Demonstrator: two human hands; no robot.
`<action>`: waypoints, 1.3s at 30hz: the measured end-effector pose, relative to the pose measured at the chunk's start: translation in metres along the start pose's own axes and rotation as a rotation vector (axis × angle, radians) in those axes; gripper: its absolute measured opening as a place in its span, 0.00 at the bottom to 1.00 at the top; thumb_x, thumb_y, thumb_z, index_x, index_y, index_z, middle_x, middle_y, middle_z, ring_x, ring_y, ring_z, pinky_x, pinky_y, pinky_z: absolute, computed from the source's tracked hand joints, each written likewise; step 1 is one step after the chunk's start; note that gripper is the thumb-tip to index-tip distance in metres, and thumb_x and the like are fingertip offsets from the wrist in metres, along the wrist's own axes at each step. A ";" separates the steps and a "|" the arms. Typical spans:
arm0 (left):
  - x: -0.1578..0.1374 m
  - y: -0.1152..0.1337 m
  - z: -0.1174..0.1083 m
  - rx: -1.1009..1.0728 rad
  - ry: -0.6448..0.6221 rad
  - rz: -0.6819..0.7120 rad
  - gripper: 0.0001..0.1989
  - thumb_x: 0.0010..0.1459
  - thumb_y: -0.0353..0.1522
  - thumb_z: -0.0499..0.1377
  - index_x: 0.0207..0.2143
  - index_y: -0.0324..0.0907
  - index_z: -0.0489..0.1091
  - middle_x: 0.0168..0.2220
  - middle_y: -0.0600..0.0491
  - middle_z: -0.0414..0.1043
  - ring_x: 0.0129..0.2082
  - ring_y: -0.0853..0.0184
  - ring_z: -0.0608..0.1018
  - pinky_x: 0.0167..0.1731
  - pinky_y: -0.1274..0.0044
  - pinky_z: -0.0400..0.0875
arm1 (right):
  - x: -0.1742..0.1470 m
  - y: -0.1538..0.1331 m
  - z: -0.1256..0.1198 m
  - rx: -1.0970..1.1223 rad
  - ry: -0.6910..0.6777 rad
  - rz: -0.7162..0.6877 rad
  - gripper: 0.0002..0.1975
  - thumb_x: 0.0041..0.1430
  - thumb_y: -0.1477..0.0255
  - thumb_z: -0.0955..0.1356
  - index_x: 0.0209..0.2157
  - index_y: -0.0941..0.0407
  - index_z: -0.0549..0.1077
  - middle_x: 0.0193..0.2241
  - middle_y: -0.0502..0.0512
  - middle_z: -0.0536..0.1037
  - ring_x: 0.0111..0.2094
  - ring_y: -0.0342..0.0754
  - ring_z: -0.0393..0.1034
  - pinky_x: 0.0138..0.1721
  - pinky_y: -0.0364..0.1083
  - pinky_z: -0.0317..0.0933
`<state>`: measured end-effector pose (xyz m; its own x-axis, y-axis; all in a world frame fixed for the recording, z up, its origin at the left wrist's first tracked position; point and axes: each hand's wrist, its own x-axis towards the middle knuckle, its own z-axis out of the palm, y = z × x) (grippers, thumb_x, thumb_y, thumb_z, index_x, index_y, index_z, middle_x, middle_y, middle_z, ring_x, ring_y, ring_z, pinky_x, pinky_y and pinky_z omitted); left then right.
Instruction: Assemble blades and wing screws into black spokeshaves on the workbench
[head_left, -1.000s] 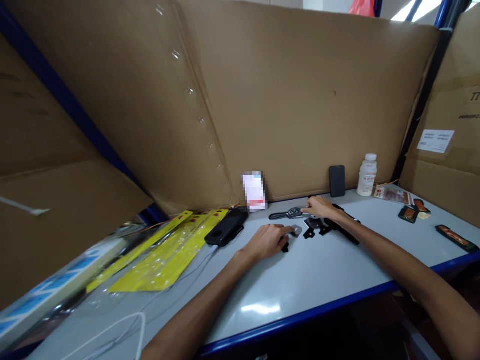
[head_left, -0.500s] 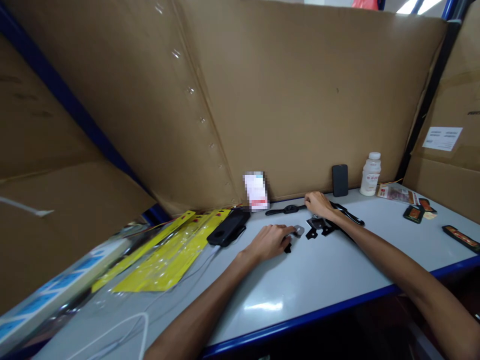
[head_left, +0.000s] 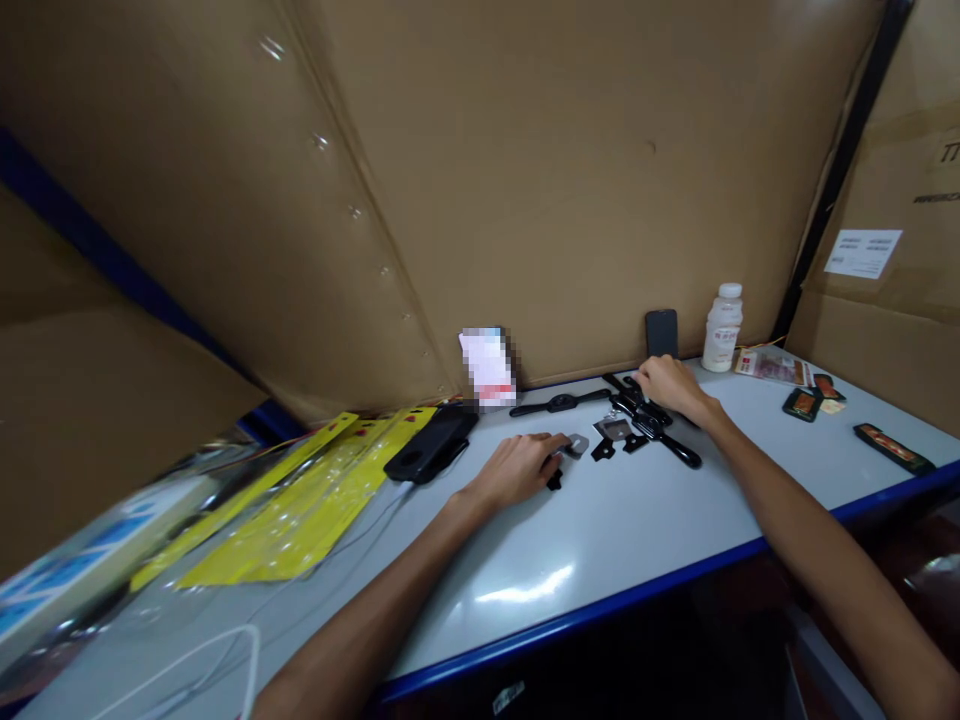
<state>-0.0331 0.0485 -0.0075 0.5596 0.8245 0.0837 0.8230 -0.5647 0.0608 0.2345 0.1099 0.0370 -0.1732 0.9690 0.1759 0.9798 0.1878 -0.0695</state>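
My left hand [head_left: 519,467] rests low over the table, its thumb and forefinger closed at the edge of a small grey metal plate [head_left: 577,446]. A small black piece [head_left: 555,481] lies partly under those fingers. My right hand [head_left: 670,384] has its fingertips closed on one of the black spokeshaves [head_left: 646,418], which lie crossed in a pile; the exact grip is partly hidden. Between my hands are a square metal plate [head_left: 613,429] and small black notched plates [head_left: 602,450]. Another black spokeshave [head_left: 561,403] lies flat behind them.
A phone with a lit, blurred screen [head_left: 489,368] leans on the cardboard wall [head_left: 525,200]. A dark phone [head_left: 661,334] and a white bottle [head_left: 722,328] stand at the back right. Yellow packaging [head_left: 300,510] and a cabled black device [head_left: 431,443] lie left.
My right hand has shifted back and right, and the black spokeshaves beneath it now show more fully. My left hand stays by the grey plate. The view has shifted slightly.
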 end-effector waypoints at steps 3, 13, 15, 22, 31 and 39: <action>0.000 -0.002 0.002 0.007 -0.002 0.002 0.19 0.66 0.32 0.50 0.57 0.48 0.67 0.48 0.49 0.78 0.43 0.58 0.80 0.39 0.72 0.68 | 0.001 0.024 -0.010 -0.034 -0.073 0.057 0.18 0.69 0.66 0.60 0.46 0.60 0.79 0.48 0.71 0.79 0.49 0.60 0.74 0.44 0.49 0.62; 0.000 -0.001 0.000 -0.020 -0.007 -0.016 0.17 0.66 0.33 0.49 0.54 0.49 0.69 0.46 0.49 0.78 0.41 0.57 0.80 0.36 0.73 0.67 | -0.002 0.046 -0.024 -0.047 -0.461 0.189 0.14 0.59 0.67 0.73 0.43 0.62 0.78 0.40 0.62 0.80 0.38 0.52 0.77 0.40 0.48 0.67; 0.000 -0.003 0.002 -0.024 0.002 -0.010 0.17 0.66 0.33 0.49 0.54 0.49 0.69 0.46 0.49 0.78 0.41 0.57 0.80 0.36 0.72 0.67 | -0.002 0.044 -0.023 -0.046 -0.537 0.205 0.16 0.63 0.65 0.71 0.48 0.60 0.75 0.45 0.60 0.78 0.41 0.52 0.75 0.42 0.51 0.69; 0.001 -0.003 0.004 -0.028 0.065 -0.030 0.18 0.67 0.34 0.50 0.57 0.47 0.68 0.45 0.48 0.76 0.39 0.58 0.79 0.36 0.72 0.69 | 0.002 0.044 -0.015 -0.052 -0.598 0.214 0.19 0.66 0.63 0.69 0.55 0.57 0.70 0.53 0.59 0.72 0.48 0.54 0.72 0.47 0.56 0.69; 0.002 0.003 0.010 -0.088 0.176 0.215 0.22 0.67 0.33 0.52 0.62 0.44 0.64 0.61 0.46 0.66 0.58 0.56 0.69 0.58 0.62 0.65 | 0.002 0.049 -0.010 -0.047 -0.512 0.217 0.20 0.66 0.64 0.69 0.55 0.58 0.70 0.53 0.61 0.72 0.48 0.54 0.72 0.47 0.56 0.69; 0.004 -0.006 0.014 -0.139 0.131 0.253 0.20 0.65 0.30 0.53 0.59 0.46 0.68 0.58 0.47 0.71 0.57 0.58 0.71 0.56 0.63 0.66 | -0.003 0.048 -0.026 0.105 -0.456 0.113 0.10 0.65 0.71 0.68 0.42 0.64 0.75 0.43 0.65 0.78 0.38 0.52 0.75 0.37 0.48 0.69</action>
<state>-0.0341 0.0560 -0.0218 0.7200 0.6512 0.2399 0.6334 -0.7579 0.1561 0.2846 0.1122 0.0589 -0.1155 0.9515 -0.2853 0.9836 0.0695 -0.1663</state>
